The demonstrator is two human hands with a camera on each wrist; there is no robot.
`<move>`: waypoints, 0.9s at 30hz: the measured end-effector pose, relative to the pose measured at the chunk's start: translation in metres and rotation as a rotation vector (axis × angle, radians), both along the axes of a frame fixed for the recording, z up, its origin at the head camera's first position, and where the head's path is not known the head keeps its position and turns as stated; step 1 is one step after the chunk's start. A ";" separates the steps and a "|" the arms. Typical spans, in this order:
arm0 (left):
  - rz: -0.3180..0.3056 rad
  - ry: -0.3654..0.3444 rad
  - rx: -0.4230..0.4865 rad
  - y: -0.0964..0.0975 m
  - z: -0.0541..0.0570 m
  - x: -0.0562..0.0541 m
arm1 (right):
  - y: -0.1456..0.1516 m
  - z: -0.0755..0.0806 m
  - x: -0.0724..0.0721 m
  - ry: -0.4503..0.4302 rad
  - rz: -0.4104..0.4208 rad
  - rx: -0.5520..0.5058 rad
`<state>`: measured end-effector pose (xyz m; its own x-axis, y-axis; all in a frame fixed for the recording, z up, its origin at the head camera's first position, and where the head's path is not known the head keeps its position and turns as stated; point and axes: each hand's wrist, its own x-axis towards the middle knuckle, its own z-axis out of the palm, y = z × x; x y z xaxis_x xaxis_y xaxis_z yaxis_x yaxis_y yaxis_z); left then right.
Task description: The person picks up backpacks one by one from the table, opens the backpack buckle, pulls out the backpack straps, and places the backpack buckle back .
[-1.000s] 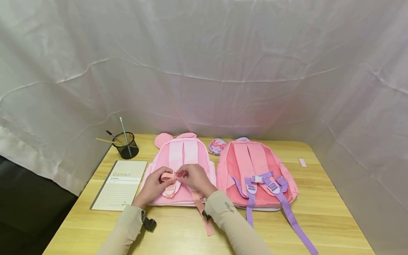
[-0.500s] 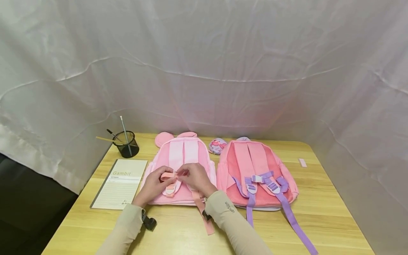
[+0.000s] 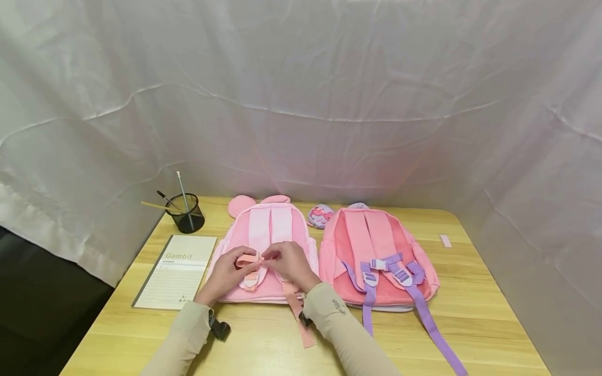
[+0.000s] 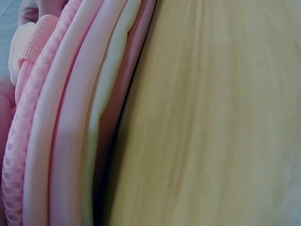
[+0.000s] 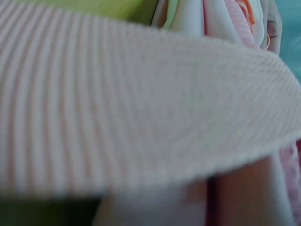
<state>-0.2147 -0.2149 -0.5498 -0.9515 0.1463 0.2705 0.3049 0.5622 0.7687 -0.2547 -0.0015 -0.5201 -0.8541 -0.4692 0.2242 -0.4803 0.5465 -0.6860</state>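
Observation:
A pink backpack lies on its front on the table, shoulder straps facing up. Over its lower middle, my left hand grips a looped peach webbing strap between thumb and fingers. My right hand pinches the same strap at the loop's right end; the small piece between the fingertips is mostly hidden. Below the left fingers, a white strap adjuster rests on the bag. The loose peach strap end hangs past the bag's bottom edge, beside the right wrist. Ribbed webbing fills much of the right wrist view.
Right of it lies a second, coral-pink backpack with purple straps. A round purse sits behind. At left are a notebook and a black mesh pen cup. A small pink slip lies far right.
Both hands stay in nearly the same place on the strap, with only slight shifts of the fingers. The bags have not visibly moved.

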 end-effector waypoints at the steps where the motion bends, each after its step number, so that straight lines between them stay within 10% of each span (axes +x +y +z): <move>1: 0.000 -0.001 0.002 0.000 0.000 0.000 | 0.001 -0.001 0.000 -0.004 -0.001 -0.009; 10: -0.059 -0.050 0.113 -0.002 0.000 0.000 | 0.005 -0.002 -0.001 -0.057 0.039 -0.112; 22: -0.007 -0.003 0.041 -0.002 0.001 0.000 | 0.006 -0.003 -0.003 -0.040 0.118 -0.080; 27: 0.035 -0.004 0.163 0.000 -0.001 -0.001 | 0.006 -0.004 -0.002 -0.043 0.051 -0.056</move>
